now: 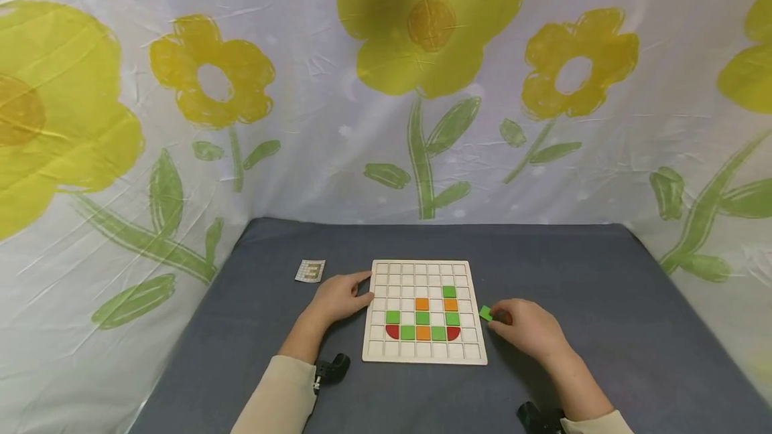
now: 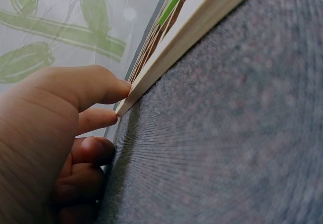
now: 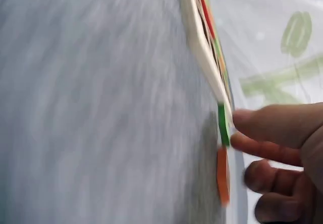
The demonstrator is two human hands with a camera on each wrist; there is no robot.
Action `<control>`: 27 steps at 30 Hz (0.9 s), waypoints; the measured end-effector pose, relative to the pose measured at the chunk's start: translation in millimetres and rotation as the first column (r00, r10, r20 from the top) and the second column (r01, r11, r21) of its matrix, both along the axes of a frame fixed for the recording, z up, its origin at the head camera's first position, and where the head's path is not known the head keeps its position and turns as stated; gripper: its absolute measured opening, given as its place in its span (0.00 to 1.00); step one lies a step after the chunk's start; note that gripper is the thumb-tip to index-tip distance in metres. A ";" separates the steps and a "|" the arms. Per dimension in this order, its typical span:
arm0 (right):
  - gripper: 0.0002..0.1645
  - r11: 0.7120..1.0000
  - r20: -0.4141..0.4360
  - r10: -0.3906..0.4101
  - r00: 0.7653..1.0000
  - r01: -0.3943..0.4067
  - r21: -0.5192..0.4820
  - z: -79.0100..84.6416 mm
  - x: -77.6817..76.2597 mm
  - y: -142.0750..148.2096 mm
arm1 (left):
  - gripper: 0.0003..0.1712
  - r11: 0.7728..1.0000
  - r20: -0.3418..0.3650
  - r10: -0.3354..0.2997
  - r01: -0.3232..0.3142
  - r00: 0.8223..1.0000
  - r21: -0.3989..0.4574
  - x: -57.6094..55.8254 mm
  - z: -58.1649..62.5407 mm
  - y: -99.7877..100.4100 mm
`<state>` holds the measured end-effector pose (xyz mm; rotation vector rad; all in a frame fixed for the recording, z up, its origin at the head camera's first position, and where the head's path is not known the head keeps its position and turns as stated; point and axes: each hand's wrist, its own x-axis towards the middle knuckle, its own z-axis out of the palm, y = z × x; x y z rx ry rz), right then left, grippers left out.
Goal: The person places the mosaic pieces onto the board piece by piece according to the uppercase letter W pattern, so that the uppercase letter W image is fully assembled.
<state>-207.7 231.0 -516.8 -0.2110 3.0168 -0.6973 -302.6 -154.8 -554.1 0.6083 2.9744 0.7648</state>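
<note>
A pale wooden grid board (image 1: 380,347) lies in the middle of the table. Several green and orange square tiles and two red rounded pieces (image 1: 392,331) sit in its squares. My left hand (image 1: 340,297) touches the board's left edge with thumb and index fingertips; its other fingers curl loosely below, seen in the left wrist view. Just off the board's right edge, my right hand (image 1: 527,328) pinches a green square tile (image 3: 223,125) between thumb and index finger. Close under that hand, an orange piece (image 3: 222,176) shows beside the green one.
A small card (image 1: 310,271) printed with a grid pattern lies left of the board's far corner. Dark cloth covers the table (image 1: 446,400). A flower-printed curtain (image 1: 313,153) rises behind the table and along both sides.
</note>
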 end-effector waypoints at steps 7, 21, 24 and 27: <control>0.28 1.000 0.123 -0.009 0.992 0.008 0.009 0.8 8.0 24.0 | 0.33 1.000 0.004 0.023 -0.023 1.000 0.000 0.7 0.3 -2.3; 0.20 0.995 0.115 -0.079 0.990 0.072 0.071 4.8 17.4 36.9 | 0.33 1.000 0.001 0.014 -0.014 1.000 0.003 0.0 -3.5 -0.3; 0.20 0.995 0.090 -0.079 0.993 0.073 0.068 5.4 17.7 34.7 | 0.32 1.000 -0.012 0.011 -0.011 1.000 0.008 -0.8 -2.6 0.6; 0.16 0.994 0.089 -0.085 0.992 0.078 0.075 6.9 16.7 33.0 | 0.32 1.000 -0.015 0.010 -0.010 1.000 0.007 -1.4 -1.0 1.9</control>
